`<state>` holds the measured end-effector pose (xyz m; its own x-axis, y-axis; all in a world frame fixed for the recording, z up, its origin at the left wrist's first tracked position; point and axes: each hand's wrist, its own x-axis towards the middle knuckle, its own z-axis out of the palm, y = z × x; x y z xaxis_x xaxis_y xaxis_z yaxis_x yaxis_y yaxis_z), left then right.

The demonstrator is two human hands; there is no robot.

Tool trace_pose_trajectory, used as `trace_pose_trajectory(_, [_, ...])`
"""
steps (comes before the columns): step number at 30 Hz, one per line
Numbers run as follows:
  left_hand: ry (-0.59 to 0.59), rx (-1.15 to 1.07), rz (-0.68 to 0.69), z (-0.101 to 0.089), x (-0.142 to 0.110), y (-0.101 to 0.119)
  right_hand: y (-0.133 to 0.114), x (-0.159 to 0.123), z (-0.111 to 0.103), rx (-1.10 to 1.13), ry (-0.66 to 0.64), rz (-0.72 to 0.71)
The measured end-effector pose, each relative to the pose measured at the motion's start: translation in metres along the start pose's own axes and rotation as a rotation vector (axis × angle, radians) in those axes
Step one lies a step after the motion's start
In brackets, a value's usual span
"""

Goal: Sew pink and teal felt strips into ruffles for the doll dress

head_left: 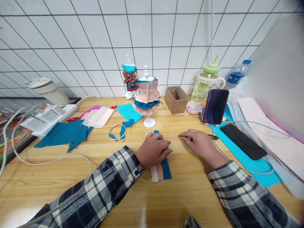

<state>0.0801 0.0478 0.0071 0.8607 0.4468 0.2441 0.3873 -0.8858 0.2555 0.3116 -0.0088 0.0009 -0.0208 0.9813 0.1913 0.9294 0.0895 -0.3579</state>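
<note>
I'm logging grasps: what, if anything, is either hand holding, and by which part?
The left hand lies across the middle of the strips; whether it holds or only presses them cannot be told. No held thing shows in the right hand.

Your left hand (153,150) hides the middle of the strips (167,169); your right hand (199,144) partly covers a black tool (213,137); the bottom edge crops a dark object (191,223).

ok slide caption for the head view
Left hand on coloured strips, right hand on the table, before a miniature dress form in ruffles.
</note>
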Motion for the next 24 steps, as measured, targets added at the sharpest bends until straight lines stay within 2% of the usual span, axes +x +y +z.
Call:
trace_pose_trajectory(3, [0.071,-0.012,-0.038,-0.015,-0.009,-0.012,0.000,0.000,-0.004,0.038,0.049,0.000])
trace_pose_trajectory(6, [0.113,-0.023,-0.088,-0.041,-0.034,-0.042,0.001,0.000,-0.006,0.081,0.097,-0.012])
trace_pose_trajectory(10, [0.001,0.078,-0.285,-0.079,-0.081,-0.095,-0.001,-0.001,-0.004,0.104,0.114,-0.028])
trace_pose_trajectory(12, [-0.071,0.129,-0.407,-0.089,-0.100,-0.115,-0.003,-0.001,-0.001,0.114,0.107,-0.043])
trace_pose_trajectory(14, [-0.138,0.168,-0.504,-0.090,-0.111,-0.127,-0.007,-0.001,0.003,0.126,0.084,-0.060])
trace_pose_trajectory(17, [-0.168,0.187,-0.573,-0.084,-0.113,-0.133,-0.009,-0.001,0.007,0.137,0.048,-0.075])
trace_pose_trajectory(20, [-0.105,0.106,-0.640,-0.079,-0.109,-0.132,-0.009,-0.001,0.008,0.139,0.053,-0.067])
trace_pose_trajectory(24, [0.068,-0.066,-0.810,-0.080,-0.108,-0.129,-0.009,-0.001,0.008,0.145,0.060,-0.051])
